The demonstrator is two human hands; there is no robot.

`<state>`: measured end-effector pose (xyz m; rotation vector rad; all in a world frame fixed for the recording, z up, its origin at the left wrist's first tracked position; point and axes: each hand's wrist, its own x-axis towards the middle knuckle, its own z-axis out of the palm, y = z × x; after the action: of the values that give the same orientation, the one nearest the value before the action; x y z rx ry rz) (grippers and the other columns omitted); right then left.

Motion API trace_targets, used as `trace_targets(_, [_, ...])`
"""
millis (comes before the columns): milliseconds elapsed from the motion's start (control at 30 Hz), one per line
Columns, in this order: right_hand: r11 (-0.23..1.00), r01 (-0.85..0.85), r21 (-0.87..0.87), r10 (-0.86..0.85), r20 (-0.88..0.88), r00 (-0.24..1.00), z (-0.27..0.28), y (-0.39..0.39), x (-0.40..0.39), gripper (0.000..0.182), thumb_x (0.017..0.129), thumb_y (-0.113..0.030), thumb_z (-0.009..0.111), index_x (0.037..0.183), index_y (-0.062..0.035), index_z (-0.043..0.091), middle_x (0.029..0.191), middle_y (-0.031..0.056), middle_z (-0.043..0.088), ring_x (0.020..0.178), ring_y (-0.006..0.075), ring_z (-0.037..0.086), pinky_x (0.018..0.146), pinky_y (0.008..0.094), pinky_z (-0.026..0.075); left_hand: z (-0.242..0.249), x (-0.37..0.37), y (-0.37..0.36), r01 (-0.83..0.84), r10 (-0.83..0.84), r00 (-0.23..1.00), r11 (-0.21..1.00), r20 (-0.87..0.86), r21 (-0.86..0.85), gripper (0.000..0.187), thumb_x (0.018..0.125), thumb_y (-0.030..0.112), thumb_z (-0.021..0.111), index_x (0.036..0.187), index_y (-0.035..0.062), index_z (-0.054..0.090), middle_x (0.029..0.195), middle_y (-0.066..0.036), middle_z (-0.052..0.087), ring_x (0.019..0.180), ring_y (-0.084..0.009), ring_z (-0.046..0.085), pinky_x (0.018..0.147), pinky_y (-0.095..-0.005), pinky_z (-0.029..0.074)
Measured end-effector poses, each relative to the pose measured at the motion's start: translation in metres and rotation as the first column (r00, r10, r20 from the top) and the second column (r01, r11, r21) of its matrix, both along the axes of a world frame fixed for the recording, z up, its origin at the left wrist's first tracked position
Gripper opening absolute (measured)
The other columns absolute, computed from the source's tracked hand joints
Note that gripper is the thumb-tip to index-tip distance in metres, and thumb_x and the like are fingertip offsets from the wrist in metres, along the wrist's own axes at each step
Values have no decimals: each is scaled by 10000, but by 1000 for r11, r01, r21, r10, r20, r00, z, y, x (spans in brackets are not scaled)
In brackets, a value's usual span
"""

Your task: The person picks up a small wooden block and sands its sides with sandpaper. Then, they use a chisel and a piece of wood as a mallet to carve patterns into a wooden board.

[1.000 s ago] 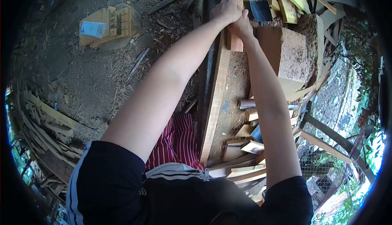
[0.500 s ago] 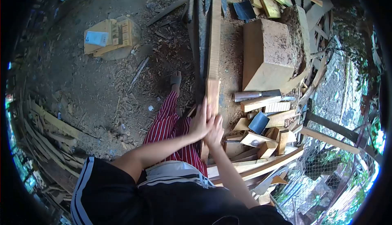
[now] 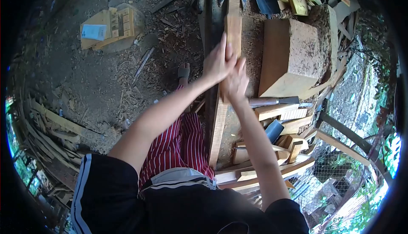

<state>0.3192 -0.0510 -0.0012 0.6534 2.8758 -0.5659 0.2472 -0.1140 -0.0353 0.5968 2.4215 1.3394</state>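
A long narrow wooden board (image 3: 218, 130) lies lengthwise on a dark beam, its far end at a forked stop. On top of it sits a shorter wooden block (image 3: 233, 32), gripped by both hands. My left hand (image 3: 218, 64) is wrapped around the block's left side, fingers pointing forward. My right hand (image 3: 236, 81) closes on the block's right side, a little nearer to me, touching the left. The hands hide the block's middle, and its near end shows just under the right wrist.
At the right stands a large wood block (image 3: 282, 59), with a chisel (image 3: 272, 101) and scattered wood pieces (image 3: 293, 125) nearer me. A dark blade (image 3: 267, 3) lies beyond. At left on the ground is a wooden piece with blue-white paper (image 3: 94, 32).
Both hands and the wooden block have moved forward along the long board, away from my body. My arms are stretched further out, and the camera view has shifted slightly.
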Motion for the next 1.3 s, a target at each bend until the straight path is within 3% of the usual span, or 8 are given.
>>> trace_targets(233, [999,44,16,-43,-42,998,-9,64,-140,530,869,-401,485,1306,-114,397,1150,187,431,1087,375,516,835,462,508,-7,-150,78,-109,109,994,992,-3,-67,707,782,405,622,1367,93,378,1150,-269,580,1065,-405,572,888,-483,468])
trace_targets(433, [998,-17,61,15,43,999,-16,86,-169,613,841,-403,551,1339,-96,368,1259,179,394,1190,351,459,921,432,484,0,-166,98,-100,110,994,966,25,-240,524,861,427,520,1275,132,390,1264,-204,504,1130,-391,545,930,-504,450])
trace_targets(600, [996,84,-16,-83,35,996,-15,40,-79,516,856,-278,546,1302,-75,385,1266,193,392,1120,344,505,845,432,520,3,-74,51,-93,102,994,981,43,-172,583,898,398,470,1387,149,273,1233,-237,479,1075,-441,541,873,-540,455])
trace_targets(733, [992,48,119,-53,33,998,-16,-22,51,470,865,-225,518,1260,-10,383,1160,176,434,1104,321,504,722,388,557,1,61,-11,-40,42,999,992,20,-118,663,924,386,445,1450,109,149,1205,-297,466,851,-455,608,663,-524,522])
trace_targets(867, [990,134,-47,-128,128,984,1,-75,166,453,859,-213,523,1252,-31,392,1082,192,423,1020,354,498,693,421,540,-8,173,-78,166,-154,983,979,100,-117,766,918,495,457,1468,99,98,1233,-307,416,842,-453,604,627,-491,525])
trace_targets(967, [977,159,-145,-144,107,984,2,-90,225,625,875,-238,527,1419,-130,239,1040,209,412,934,391,514,683,437,517,4,210,-97,94,-64,964,990,257,-106,790,912,476,501,1470,98,90,1124,-264,398,963,-392,508,812,-455,464])
trace_targets(1033, [950,241,-200,-223,111,969,14,-101,255,747,900,-251,518,1492,-193,66,1037,224,408,864,416,529,687,463,495,-6,223,-87,-126,153,975,978,159,-169,774,849,408,619,1410,63,213,1123,-261,409,1046,-393,460,918,-461,392])
trace_targets(1300, [817,519,-252,-558,-119,821,40,-117,288,789,877,-173,565,1498,-144,80,1080,255,392,925,445,495,772,485,458,-11,218,-61,-241,274,961,891,33,-386,667,672,227,749,1215,33,416,1126,-169,478,1080,-356,491,910,-452,428])
